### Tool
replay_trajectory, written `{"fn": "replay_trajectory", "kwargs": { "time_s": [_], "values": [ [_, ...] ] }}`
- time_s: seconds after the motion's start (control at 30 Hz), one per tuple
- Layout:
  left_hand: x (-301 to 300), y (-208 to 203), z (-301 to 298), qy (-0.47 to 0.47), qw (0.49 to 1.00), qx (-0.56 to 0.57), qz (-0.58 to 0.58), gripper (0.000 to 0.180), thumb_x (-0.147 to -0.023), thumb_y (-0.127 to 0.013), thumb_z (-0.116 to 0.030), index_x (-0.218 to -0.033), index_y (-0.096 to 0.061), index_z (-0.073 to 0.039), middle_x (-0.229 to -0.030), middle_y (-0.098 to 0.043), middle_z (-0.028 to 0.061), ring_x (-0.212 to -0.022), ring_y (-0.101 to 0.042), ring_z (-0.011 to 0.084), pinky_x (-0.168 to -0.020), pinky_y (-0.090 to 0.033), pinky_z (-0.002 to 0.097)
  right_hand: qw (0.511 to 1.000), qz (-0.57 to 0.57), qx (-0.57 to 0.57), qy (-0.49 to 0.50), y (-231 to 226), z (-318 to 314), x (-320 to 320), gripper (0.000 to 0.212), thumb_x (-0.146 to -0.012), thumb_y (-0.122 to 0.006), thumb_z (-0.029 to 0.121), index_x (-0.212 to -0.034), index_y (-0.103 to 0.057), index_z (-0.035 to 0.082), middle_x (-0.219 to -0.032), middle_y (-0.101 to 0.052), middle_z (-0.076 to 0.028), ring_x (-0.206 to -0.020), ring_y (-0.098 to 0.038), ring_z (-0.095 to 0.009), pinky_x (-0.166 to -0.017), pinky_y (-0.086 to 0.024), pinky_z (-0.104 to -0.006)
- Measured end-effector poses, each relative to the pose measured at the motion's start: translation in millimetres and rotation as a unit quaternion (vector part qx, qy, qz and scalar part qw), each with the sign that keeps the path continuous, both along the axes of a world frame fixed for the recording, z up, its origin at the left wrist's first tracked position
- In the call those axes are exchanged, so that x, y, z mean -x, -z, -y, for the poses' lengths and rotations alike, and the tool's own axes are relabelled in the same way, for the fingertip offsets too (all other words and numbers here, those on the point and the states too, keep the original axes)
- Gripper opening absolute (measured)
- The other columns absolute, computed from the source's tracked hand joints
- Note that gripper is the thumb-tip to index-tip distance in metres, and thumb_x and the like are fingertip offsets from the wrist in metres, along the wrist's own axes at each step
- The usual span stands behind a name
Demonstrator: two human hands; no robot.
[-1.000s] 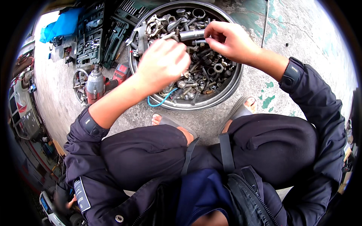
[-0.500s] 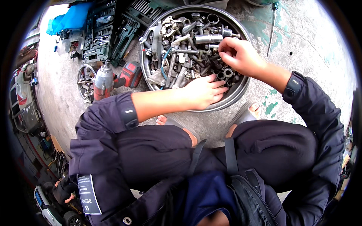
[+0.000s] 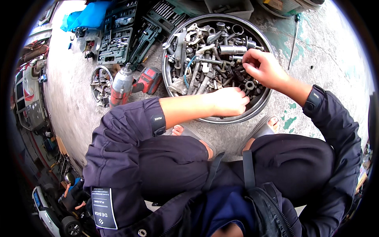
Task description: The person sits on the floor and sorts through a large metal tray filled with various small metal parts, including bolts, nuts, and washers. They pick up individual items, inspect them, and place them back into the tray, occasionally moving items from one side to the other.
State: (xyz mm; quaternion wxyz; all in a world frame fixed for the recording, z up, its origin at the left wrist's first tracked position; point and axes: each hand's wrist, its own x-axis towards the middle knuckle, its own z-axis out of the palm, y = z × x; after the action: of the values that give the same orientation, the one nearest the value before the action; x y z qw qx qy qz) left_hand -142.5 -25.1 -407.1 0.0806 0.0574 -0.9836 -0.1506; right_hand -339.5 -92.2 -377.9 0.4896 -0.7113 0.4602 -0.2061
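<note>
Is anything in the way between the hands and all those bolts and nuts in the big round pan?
Nothing visible is. Both hands are already inside the metal pan: the right hand has its fingers down among the nuts and bolts, and the left hand rests on the pile near the pan's near rim.

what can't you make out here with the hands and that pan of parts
- Head view: whether the right hand pinches a piece; its curled fingers cover what is under them.
- Head view: whether the left hand grips anything; its palm faces down at the near rim of the metal pan.
- Pan's far rim: partly covered by a grey bin that the top edge cuts off.
- Socket set: pieces too small to tell apart.
</note>
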Motion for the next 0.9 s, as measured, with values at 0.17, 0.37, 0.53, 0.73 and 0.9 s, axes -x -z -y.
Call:
{"fn": "replay_trajectory", "kwargs": {
  "time_s": [0.17,0.37,0.53,0.73,0.9],
  "values": [
    [-7,-55,22,0.027,0.988,-0.087,0.123,0.014,-0.075,-0.063,-0.017,-0.066,-0.065,-0.006,-0.069,-0.063,0.0097,-0.073,-0.067,0.0286,-0.069,-0.053,0.0413,1.0,0.002,-0.002,0.01,0,2,8,0.012,-0.089,-0.066,0.01,-0.097,-0.064,0.002,-0.068,-0.054,-0.001,-0.062,-0.05,-0.01,-0.059,-0.044,-0.0284],
    [-74,-117,96,-0.19,0.915,-0.225,0.276,0.015,-0.072,-0.075,-0.004,-0.087,-0.073,-0.004,-0.085,-0.07,0.0145,-0.087,-0.07,0.0337,-0.078,-0.055,0.0439,1.0,-0.008,0.027,-0.001,1,2,10,0.011,-0.089,-0.067,0.01,-0.096,-0.063,0.002,-0.069,-0.054,-0.001,-0.062,-0.05,-0.01,-0.058,-0.043,-0.0276],
    [-92,-113,99,-0.213,0.919,-0.179,0.278,0.013,-0.074,-0.074,-0.004,-0.087,-0.073,-0.004,-0.081,-0.071,0.0143,-0.084,-0.07,0.0337,-0.077,-0.055,0.0435,0.991,-0.015,0.08,-0.108,4,-11,5,0.013,-0.085,-0.067,0.013,-0.096,-0.065,0.006,-0.076,-0.066,-0.013,-0.072,-0.067,-0.031,-0.067,-0.053,-0.0419],
    [-105,-124,114,-0.28,0.914,-0.122,0.267,0.011,-0.075,-0.074,-0.003,-0.086,-0.072,-0.002,-0.085,-0.071,0.0144,-0.086,-0.068,0.0352,-0.077,-0.054,0.0443,0.964,-0.104,0.095,-0.228,17,-30,9,0.019,-0.085,-0.065,0.019,-0.097,-0.066,0.005,-0.089,-0.069,-0.014,-0.086,-0.068,-0.036,-0.077,-0.055,-0.0465],
    [-111,-103,112,-0.246,0.956,-0.07,0.144,0.019,-0.08,-0.074,-0.007,-0.097,-0.067,-0.004,-0.089,-0.066,0.0134,-0.089,-0.066,0.035,-0.077,-0.053,0.0434,0.939,-0.175,0.089,-0.283,14,-36,8,0.019,-0.083,-0.068,0.019,-0.098,-0.071,0.007,-0.089,-0.07,-0.013,-0.084,-0.069,-0.034,-0.073,-0.056,-0.045]
  ]
}}
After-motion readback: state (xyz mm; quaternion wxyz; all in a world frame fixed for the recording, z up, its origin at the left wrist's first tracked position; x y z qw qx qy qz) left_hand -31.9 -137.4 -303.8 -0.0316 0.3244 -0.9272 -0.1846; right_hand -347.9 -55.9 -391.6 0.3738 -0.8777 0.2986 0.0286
